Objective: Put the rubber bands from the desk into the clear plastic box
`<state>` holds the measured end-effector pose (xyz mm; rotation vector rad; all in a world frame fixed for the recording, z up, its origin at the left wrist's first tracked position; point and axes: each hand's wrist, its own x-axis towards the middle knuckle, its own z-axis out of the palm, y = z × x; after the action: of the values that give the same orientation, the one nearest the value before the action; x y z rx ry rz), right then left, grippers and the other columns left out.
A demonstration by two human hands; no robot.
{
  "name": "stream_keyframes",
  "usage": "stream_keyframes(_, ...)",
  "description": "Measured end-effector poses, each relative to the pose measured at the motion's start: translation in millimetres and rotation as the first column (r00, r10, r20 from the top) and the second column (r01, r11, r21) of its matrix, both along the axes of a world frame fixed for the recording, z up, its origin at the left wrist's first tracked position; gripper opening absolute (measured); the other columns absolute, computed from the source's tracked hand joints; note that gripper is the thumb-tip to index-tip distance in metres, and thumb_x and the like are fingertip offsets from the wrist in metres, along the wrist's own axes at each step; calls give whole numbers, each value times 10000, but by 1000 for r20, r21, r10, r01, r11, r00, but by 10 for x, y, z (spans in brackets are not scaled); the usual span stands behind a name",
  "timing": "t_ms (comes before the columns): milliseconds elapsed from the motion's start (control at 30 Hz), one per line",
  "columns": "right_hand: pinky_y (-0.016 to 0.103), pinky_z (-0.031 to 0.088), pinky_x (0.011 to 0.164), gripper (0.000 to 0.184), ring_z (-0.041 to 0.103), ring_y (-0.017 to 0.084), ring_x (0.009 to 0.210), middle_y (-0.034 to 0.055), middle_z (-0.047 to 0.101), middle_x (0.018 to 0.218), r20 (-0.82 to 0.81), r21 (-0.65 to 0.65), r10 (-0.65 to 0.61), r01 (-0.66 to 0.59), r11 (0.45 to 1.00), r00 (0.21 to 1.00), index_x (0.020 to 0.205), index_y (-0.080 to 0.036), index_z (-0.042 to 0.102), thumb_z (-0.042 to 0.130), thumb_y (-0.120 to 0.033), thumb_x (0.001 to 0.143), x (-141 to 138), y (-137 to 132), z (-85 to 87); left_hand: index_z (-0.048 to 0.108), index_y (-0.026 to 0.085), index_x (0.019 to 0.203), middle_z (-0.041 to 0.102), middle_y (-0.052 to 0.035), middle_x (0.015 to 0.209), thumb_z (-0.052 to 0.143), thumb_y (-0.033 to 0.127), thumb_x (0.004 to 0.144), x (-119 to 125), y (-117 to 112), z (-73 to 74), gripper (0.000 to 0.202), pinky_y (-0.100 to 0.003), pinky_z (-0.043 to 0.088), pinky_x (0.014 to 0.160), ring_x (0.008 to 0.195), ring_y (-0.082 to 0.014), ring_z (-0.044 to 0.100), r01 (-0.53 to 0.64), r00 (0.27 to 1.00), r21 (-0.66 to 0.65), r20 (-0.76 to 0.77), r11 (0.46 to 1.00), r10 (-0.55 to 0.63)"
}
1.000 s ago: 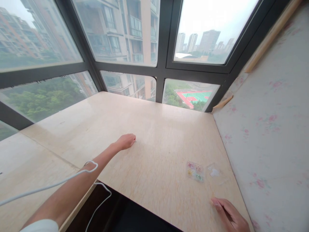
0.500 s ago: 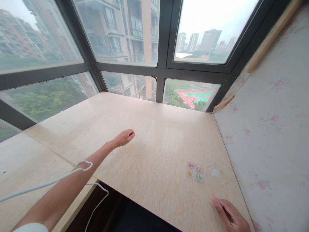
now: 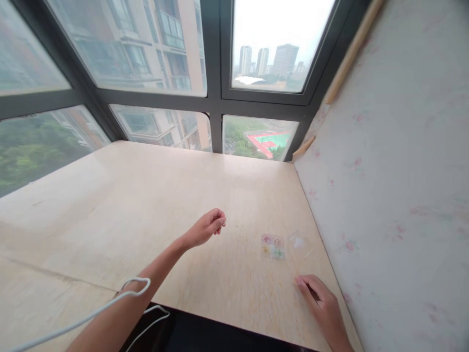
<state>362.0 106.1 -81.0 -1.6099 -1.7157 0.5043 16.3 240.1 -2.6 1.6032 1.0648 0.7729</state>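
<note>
My left hand (image 3: 210,226) is closed above the middle of the pale surface, thumb pressed against curled fingers. The thin yellowish loop seen at its fingertips half a second ago is too small or hidden to make out now. To its right lies a small clear box (image 3: 272,246), divided into compartments with tiny pink, yellow and green loops, perhaps rubber bands. Nearer me, by the right-hand wall, my right hand (image 3: 318,292) pinches thumb and forefinger together. Whatever is between those fingers, if anything, is too small to tell.
A clear plastic piece with a white patch (image 3: 298,243) lies right of the box. Across my left forearm loops a white cable (image 3: 86,320). The flowered wall (image 3: 366,220) bounds the right side; windows stand behind the stone-like surface (image 3: 154,195). A dark gap lies below its front edge.
The view has turned to the right. My left hand has come closer to the box, and the loop at its fingertips no longer shows. My right hand keeps its pinch near the box.
</note>
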Motion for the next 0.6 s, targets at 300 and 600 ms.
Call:
stream_keyframes(300, 291, 486, 661, 318, 605, 191, 707, 51, 641, 741, -8, -10, -9, 9, 1000, 1000, 762, -199, 615, 439, -386, 951, -61, 2, 85, 457, 192, 855, 517, 4, 742, 371, 278, 943, 903, -113, -71, 150, -275, 396, 614, 672, -141, 488, 154, 977, 164, -174, 974, -125)
stream_keyframes(600, 303, 464, 650, 318, 583, 192, 696, 43, 625, 715, -9, -25, -11, 11, 1000, 1000, 740, -207, 602, 430, -360, 959, -88, 24, 163, 535, 177, 847, 563, -62, 846, 372, 97, 896, 1458, -72, -296, 188, -332, 379, 696, 751, -186, 491, 385, 849, 482, -519, 787, -97)
